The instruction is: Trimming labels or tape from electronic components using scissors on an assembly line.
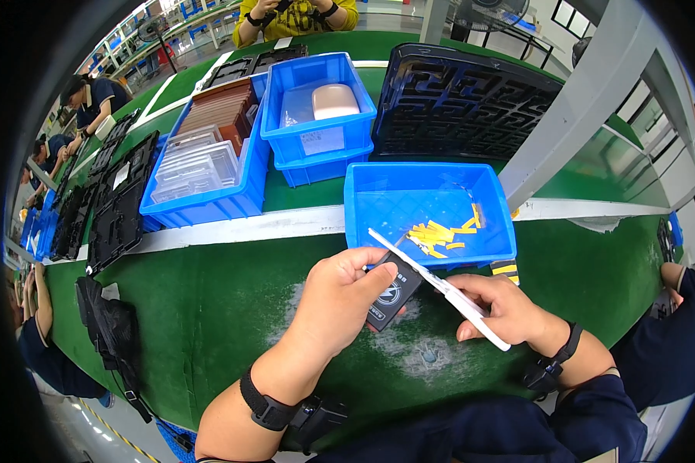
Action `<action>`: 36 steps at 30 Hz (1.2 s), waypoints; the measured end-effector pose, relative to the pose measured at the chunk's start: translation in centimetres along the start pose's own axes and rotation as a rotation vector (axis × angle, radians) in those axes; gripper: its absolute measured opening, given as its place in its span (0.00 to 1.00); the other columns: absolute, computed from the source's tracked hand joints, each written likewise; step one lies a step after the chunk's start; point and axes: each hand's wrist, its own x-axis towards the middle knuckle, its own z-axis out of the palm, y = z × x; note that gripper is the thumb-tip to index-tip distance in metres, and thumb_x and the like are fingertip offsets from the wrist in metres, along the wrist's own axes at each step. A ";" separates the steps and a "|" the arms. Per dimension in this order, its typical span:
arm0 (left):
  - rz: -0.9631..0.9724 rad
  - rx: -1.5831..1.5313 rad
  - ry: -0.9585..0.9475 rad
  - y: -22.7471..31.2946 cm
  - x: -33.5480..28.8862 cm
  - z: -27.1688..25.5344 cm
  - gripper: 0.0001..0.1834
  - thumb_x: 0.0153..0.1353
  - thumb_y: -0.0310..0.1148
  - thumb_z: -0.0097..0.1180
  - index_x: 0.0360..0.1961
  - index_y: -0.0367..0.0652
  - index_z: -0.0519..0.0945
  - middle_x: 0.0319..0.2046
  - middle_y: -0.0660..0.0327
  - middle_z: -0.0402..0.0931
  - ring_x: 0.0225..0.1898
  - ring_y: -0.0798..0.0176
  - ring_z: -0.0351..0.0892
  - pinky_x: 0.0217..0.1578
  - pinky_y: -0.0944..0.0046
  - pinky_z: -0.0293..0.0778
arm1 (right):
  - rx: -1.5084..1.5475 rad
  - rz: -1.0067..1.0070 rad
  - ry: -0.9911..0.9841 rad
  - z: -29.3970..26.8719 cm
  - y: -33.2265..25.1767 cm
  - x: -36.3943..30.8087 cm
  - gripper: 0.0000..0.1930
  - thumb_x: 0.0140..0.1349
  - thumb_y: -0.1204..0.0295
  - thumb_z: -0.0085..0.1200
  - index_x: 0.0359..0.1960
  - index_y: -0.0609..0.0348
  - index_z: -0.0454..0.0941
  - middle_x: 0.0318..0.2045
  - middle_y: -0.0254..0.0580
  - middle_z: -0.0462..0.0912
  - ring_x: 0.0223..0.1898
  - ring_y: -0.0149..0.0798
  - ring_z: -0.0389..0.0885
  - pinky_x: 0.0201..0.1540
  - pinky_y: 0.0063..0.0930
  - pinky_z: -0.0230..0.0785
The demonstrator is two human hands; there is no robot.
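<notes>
My left hand [332, 297] pinches a flat black rectangular pack [391, 295], like a phone battery, by its upper edge; pale printing marks its face. In my right hand [502, 309] is a long white scissors-like tool [459, 299], its slim end slanting up and left across the pack's top right edge. I cannot tell whether the tool touches the pack. Just beyond both hands stands a shallow blue bin [367, 193] with yellow strips [434, 234] scattered on its bottom. A yellow-and-black striped piece [506, 270] lies at the bin's near right corner.
Behind the blue bin a black moulded tray [463, 100] leans by a grey post [571, 100]. Stacked blue bins [316, 139] and a bin of brown and clear trays [243, 166] stand left. A black bag [108, 332] lies left. Other people sit around the green table [232, 339].
</notes>
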 end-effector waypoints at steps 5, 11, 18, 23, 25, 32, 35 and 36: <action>0.016 0.007 0.019 -0.2 0.2 -0.3 0.13 0.58 0.29 0.49 0.41 0.32 0.73 0.27 0.58 0.77 0.21 0.70 0.77 0.18 0.76 0.70 | -0.032 0.004 0.009 0.0 -0.1 0.0 0.33 0.41 0.58 0.66 0.48 0.61 0.69 0.18 0.35 0.72 0.19 0.27 0.67 0.22 0.21 0.60; 0.015 0.002 0.014 -0.4 0.3 -0.4 0.13 0.58 0.29 0.50 0.42 0.31 0.72 0.27 0.58 0.77 0.21 0.70 0.77 0.19 0.76 0.71 | 0.036 -0.047 -0.014 0.0 0.9 0.1 0.36 0.40 0.55 0.67 0.49 0.61 0.68 0.18 0.35 0.71 0.19 0.27 0.68 0.23 0.21 0.60; 0.064 -0.018 0.063 -0.5 0.5 -0.5 0.13 0.58 0.30 0.50 0.41 0.33 0.73 0.26 0.60 0.76 0.21 0.71 0.76 0.19 0.76 0.72 | 0.073 0.000 -0.041 -0.6 0.2 -0.4 0.36 0.40 0.55 0.67 0.50 0.61 0.67 0.20 0.35 0.72 0.21 0.28 0.69 0.24 0.22 0.61; 0.105 0.018 0.107 0.0 0.3 -0.2 0.11 0.59 0.31 0.49 0.39 0.34 0.73 0.25 0.61 0.76 0.20 0.73 0.76 0.15 0.77 0.68 | -0.078 0.080 0.054 -2.3 -2.0 -2.1 0.35 0.38 0.56 0.68 0.48 0.60 0.69 0.22 0.38 0.75 0.23 0.30 0.73 0.26 0.23 0.64; 0.143 0.001 0.122 0.0 0.4 -0.2 0.11 0.59 0.30 0.48 0.39 0.32 0.72 0.26 0.60 0.76 0.21 0.72 0.75 0.19 0.75 0.70 | -0.257 0.105 0.137 -3.0 -4.5 -3.1 0.31 0.37 0.59 0.68 0.44 0.62 0.72 0.23 0.42 0.77 0.22 0.34 0.75 0.26 0.24 0.66; 0.222 0.051 0.102 -1.1 0.6 0.3 0.13 0.60 0.34 0.47 0.41 0.34 0.72 0.26 0.61 0.77 0.20 0.75 0.76 0.10 0.82 0.59 | -0.874 0.007 0.556 -3.8 -5.0 -2.8 0.26 0.43 0.62 0.59 0.43 0.66 0.71 0.29 0.50 0.76 0.31 0.48 0.76 0.34 0.36 0.67; 0.217 0.057 0.111 -1.3 0.3 0.8 0.14 0.60 0.33 0.47 0.42 0.34 0.72 0.27 0.61 0.77 0.20 0.75 0.76 0.11 0.82 0.60 | -0.892 -0.040 0.605 -4.5 -2.5 -1.3 0.24 0.46 0.64 0.53 0.45 0.66 0.70 0.28 0.49 0.74 0.31 0.47 0.75 0.35 0.37 0.67; 0.210 0.086 0.119 -1.4 0.2 0.8 0.14 0.60 0.33 0.46 0.42 0.34 0.72 0.26 0.61 0.77 0.21 0.75 0.76 0.11 0.82 0.61 | -0.879 -0.029 0.594 -4.5 -2.3 -1.0 0.23 0.47 0.65 0.52 0.45 0.66 0.70 0.29 0.49 0.74 0.32 0.47 0.75 0.35 0.37 0.67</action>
